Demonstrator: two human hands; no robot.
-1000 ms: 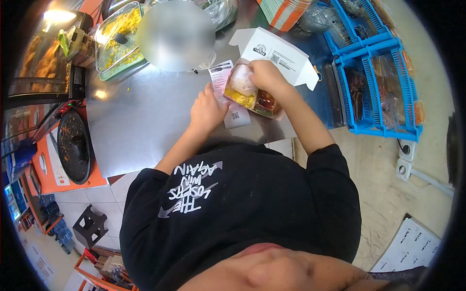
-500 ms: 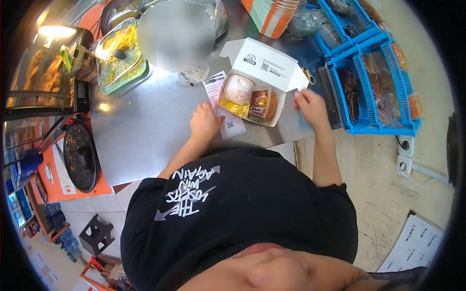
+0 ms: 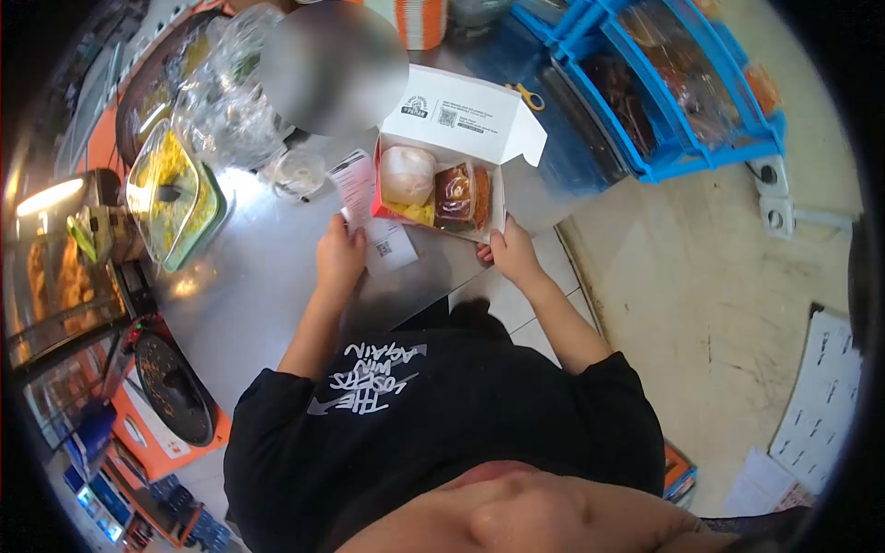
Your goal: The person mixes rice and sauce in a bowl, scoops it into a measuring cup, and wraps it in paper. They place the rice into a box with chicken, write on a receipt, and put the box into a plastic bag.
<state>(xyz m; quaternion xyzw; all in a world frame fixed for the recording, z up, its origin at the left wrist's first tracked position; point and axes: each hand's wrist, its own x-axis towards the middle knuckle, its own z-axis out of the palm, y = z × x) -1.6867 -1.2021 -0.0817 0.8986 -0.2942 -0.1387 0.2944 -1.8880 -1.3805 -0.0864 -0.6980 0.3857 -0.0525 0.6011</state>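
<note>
An open takeaway box (image 3: 502, 198) stands on the metal counter, its printed white lid (image 3: 466, 112) folded back. Inside are a white wrapped round portion (image 3: 407, 173), yellow food (image 3: 410, 211) and a clear sachet of dark red-brown sauce (image 3: 454, 192), beside orange-brown food. My right hand (image 3: 513, 251) pinches the box's front right corner. A long printed receipt (image 3: 392, 245) runs along the box's left side, partly under it. My left hand (image 3: 341, 255) is closed at the receipt's left edge, thumb and fingers together on the paper.
At left stands a green-based container (image 3: 214, 217) of yellow food under a clear lid. Plastic bags (image 3: 226, 111) and a small clear cup (image 3: 299, 173) lie behind. Yellow-handled scissors (image 3: 525, 97) and blue baskets (image 3: 710, 166) are at right. The counter's front edge lies near my body.
My right hand has come in from beside the lid to the box's front right corner and closed on it. My left hand stays by the receipt. The view has turned and shifted.
</note>
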